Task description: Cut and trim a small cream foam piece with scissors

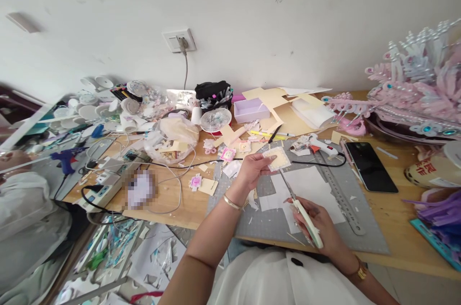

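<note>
While the left hand (253,169) pinches a small cream card piece (277,158) by its near-left edge above the grey cutting mat (363,235), the right hand (317,223) has its grip clenched round the pale handles of a pair of scissors (298,209), blades pointing up at the card's lower edge. White paper sheets (309,189) lie on the mat under the scissors. Beside the mat's right edge a black phone (370,166) rests on the wooden worktop (187,204); beyond its far edge lies a white glue gun (322,145).
</note>
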Action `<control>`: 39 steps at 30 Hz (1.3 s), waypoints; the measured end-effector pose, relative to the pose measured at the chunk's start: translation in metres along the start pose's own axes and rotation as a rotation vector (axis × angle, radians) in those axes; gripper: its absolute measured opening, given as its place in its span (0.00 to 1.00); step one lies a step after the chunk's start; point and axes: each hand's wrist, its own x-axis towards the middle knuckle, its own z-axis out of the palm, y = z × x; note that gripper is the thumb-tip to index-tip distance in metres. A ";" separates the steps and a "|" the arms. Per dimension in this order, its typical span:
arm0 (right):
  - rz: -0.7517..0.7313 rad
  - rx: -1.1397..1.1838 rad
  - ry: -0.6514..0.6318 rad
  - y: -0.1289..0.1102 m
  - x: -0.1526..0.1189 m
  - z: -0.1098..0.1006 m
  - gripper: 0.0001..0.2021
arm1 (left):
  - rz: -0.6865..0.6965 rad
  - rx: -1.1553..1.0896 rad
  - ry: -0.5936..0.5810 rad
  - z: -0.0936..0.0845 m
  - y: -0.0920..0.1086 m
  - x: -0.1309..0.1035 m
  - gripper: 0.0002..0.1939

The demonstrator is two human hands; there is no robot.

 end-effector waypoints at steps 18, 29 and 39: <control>0.046 0.001 -0.005 0.000 -0.002 -0.003 0.23 | -0.003 -0.055 -0.003 0.003 0.003 -0.002 0.26; 0.024 0.041 -0.028 0.006 0.001 -0.005 0.25 | 0.006 -0.006 -0.009 0.003 0.000 -0.001 0.27; 0.011 0.020 -0.006 0.000 -0.001 -0.001 0.26 | -0.001 -0.001 -0.003 0.002 -0.002 0.000 0.26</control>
